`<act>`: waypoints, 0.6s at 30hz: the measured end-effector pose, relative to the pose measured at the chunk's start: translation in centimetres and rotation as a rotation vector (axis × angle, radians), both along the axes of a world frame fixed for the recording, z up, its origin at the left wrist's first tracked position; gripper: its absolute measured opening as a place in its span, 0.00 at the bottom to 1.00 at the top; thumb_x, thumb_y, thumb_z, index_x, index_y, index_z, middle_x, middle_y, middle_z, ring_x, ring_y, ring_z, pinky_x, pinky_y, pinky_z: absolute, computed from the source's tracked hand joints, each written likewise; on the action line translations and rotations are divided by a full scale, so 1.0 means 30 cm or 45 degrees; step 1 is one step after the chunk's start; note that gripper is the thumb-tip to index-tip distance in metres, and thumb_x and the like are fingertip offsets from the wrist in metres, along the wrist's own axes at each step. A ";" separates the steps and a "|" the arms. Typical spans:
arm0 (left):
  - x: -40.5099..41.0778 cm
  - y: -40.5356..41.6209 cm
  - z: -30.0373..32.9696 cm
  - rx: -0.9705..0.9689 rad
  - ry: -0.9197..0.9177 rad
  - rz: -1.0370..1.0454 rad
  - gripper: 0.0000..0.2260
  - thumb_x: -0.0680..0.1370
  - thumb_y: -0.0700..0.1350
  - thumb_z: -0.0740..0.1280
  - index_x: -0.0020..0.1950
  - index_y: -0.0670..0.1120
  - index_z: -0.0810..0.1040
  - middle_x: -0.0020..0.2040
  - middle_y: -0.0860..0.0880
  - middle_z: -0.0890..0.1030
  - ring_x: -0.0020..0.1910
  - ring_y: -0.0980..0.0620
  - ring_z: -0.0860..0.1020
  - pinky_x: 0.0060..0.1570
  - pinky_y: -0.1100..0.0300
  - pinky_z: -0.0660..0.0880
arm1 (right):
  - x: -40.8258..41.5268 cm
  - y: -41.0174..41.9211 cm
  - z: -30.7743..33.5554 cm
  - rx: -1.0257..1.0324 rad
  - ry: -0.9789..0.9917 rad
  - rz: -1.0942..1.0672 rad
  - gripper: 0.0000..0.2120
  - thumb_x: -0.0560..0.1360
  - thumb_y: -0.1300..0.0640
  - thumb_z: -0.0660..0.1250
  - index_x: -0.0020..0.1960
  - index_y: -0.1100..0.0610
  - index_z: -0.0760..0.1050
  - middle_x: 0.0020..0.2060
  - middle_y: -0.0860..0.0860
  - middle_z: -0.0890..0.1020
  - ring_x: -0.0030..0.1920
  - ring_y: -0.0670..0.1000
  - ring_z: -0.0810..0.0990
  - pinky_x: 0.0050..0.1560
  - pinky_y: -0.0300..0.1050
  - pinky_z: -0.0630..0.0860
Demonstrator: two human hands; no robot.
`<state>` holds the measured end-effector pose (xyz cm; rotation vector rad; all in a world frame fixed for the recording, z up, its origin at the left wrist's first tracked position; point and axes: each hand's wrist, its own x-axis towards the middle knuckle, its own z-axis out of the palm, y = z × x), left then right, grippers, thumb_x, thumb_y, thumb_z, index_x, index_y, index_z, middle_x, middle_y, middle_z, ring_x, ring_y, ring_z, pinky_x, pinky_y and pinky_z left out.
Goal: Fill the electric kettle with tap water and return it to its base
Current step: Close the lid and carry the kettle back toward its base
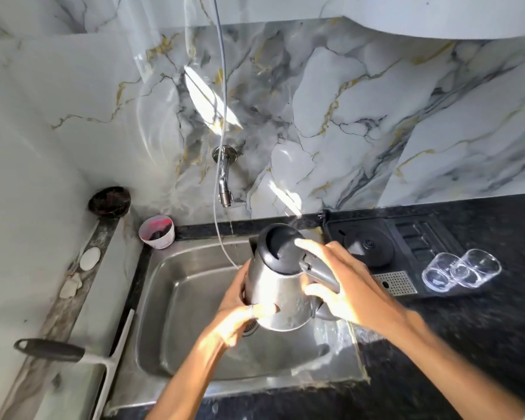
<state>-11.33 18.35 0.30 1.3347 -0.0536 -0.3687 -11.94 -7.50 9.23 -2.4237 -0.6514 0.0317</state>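
A steel electric kettle (281, 294) with a black lid and handle hangs tilted over the sink (194, 353). Its lid is down. My left hand (240, 310) grips the lower left side of the body. My right hand (343, 286) wraps the black handle, with a finger resting on the lid. The wall tap (225, 180) sits above and left of the kettle, and a thin stream of water falls from it behind the spout. The round black kettle base (372, 247) lies in a black tray (437, 237) on the counter to the right.
Two clear glasses (461, 269) lie on the tray's right end. A white cup (157, 231) and a dark bowl (109, 202) stand at the sink's back left. A squeegee (73, 354) rests on the left ledge. A thin hose (222, 116) hangs into the sink.
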 end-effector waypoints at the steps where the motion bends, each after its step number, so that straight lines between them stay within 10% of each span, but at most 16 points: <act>1: 0.001 -0.010 0.017 0.018 -0.004 -0.001 0.52 0.60 0.40 0.84 0.83 0.47 0.66 0.77 0.41 0.78 0.75 0.39 0.77 0.68 0.44 0.80 | 0.001 -0.004 0.022 -0.036 0.048 0.002 0.37 0.81 0.48 0.70 0.77 0.22 0.53 0.58 0.33 0.69 0.48 0.37 0.78 0.53 0.59 0.80; 7: 0.003 -0.077 0.052 0.118 -0.006 -0.046 0.56 0.57 0.41 0.83 0.83 0.45 0.65 0.78 0.41 0.76 0.76 0.39 0.76 0.73 0.41 0.76 | -0.006 -0.020 0.127 -0.284 0.295 -0.062 0.48 0.79 0.54 0.71 0.72 0.14 0.42 0.49 0.44 0.66 0.42 0.52 0.72 0.46 0.55 0.72; 18: 0.010 -0.236 -0.004 0.056 0.083 -0.031 0.52 0.60 0.38 0.84 0.82 0.53 0.68 0.77 0.45 0.78 0.75 0.39 0.77 0.70 0.34 0.76 | 0.012 -0.167 0.117 -0.163 0.195 -0.282 0.50 0.68 0.58 0.81 0.75 0.27 0.56 0.55 0.44 0.76 0.52 0.50 0.78 0.52 0.52 0.75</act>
